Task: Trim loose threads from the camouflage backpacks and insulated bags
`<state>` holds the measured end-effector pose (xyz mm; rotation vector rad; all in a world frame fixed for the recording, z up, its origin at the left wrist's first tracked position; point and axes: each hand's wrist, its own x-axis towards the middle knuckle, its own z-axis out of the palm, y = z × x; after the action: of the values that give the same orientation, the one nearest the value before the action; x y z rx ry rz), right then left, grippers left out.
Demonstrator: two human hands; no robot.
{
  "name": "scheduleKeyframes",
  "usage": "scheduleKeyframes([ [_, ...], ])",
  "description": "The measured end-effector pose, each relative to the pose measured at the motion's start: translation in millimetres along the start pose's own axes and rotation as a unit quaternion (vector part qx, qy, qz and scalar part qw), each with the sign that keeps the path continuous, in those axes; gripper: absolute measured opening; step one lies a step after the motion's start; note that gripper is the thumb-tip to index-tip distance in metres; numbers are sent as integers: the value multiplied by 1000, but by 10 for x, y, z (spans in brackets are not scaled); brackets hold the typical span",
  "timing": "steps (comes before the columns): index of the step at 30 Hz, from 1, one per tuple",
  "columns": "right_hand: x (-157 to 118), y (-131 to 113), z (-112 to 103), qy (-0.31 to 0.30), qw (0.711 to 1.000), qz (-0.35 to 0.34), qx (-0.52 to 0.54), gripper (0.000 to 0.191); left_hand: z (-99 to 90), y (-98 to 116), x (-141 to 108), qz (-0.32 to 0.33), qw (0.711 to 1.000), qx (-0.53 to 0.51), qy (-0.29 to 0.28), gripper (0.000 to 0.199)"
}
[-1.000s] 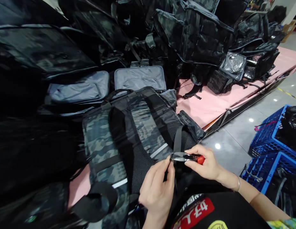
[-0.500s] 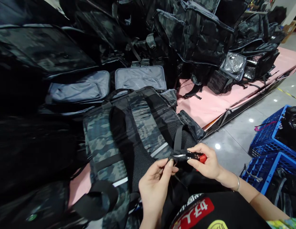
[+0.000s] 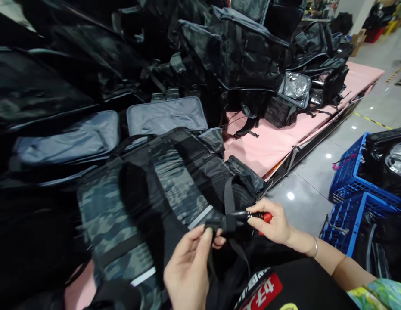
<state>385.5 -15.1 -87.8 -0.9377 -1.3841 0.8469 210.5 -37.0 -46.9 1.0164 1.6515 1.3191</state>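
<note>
A camouflage backpack (image 3: 177, 185) lies with its padded shoulder straps and mesh back facing up. At its lower right, my left hand (image 3: 192, 260) pinches a dark piece of strap hardware, which looks like a buckle (image 3: 215, 224), between thumb and fingers. Black webbing (image 3: 229, 196) loops up beside it and hangs down below. My right hand (image 3: 273, 221) grips a small tool (image 3: 260, 216) with a black and red handle. Its thin metal tip points left, close to the webbing; whether they touch is hard to see.
More dark backpacks, several unzipped, crowd the pink-covered table (image 3: 255, 155). A grey-lined open flap (image 3: 166, 115) lies behind the backpack. Blue crates (image 3: 347, 215) holding black items stand on the floor at right. A black item with a red label (image 3: 263, 290) is below my hands.
My view has turned to the right. The tool and my left hand have drawn apart, with the webbing now showing between them. My left hand still holds the dark hardware.
</note>
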Motion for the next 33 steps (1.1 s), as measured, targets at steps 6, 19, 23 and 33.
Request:
scheduleKeyframes([
  [6,39,544,-27,158,968,196,-20,21,-93,22,205,345,866,361,28,40],
  [19,94,731,4,82,947,254,-176,20,-203,-375,221,398,767,494,-97,50],
  [23,89,761,9,85,947,252,-180,21,-207,-384,209,390,775,487,-102,55],
  [33,79,757,-5,117,958,235,-116,20,-171,-371,226,405,787,458,-84,36],
])
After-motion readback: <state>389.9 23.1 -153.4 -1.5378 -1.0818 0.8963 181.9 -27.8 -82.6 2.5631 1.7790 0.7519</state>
